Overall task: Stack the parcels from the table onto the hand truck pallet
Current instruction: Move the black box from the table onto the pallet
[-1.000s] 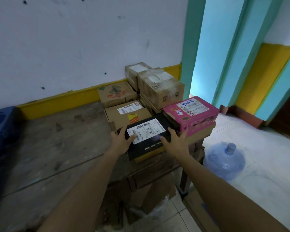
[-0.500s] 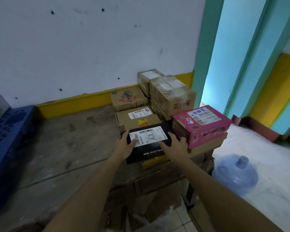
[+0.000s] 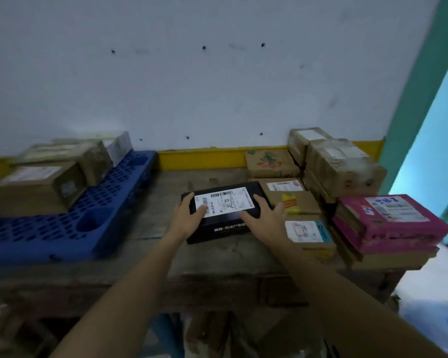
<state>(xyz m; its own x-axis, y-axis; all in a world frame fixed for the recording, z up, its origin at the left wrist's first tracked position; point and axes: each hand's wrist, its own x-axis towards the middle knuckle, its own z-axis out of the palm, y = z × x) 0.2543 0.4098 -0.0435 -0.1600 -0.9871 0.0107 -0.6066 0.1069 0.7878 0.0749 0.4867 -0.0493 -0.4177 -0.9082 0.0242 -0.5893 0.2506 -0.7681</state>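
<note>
A flat black parcel (image 3: 225, 228) with a white shipping label is held over the wooden table (image 3: 153, 249). My left hand (image 3: 189, 218) grips its left end and my right hand (image 3: 265, 220) grips its right end. To the left lies a blue plastic pallet (image 3: 70, 220) with brown parcels (image 3: 36, 187) stacked on its far left part. On the right of the table stand several more parcels: a pink box (image 3: 391, 223), a brown box with a blue-edged label (image 3: 308, 233), a box with a yellow and red mark (image 3: 292, 200), and taller taped cartons (image 3: 344, 169).
A white wall with a yellow base strip (image 3: 202, 158) runs behind the table. A teal door frame (image 3: 419, 99) rises at the right. Cardboard and clutter lie under the table's front edge (image 3: 217, 285). White floor (image 3: 429, 293) shows at the lower right.
The black parcel has come off the stack at the right and moved left between both hands. My view has swung left, bringing the blue pallet and its parcels into sight.
</note>
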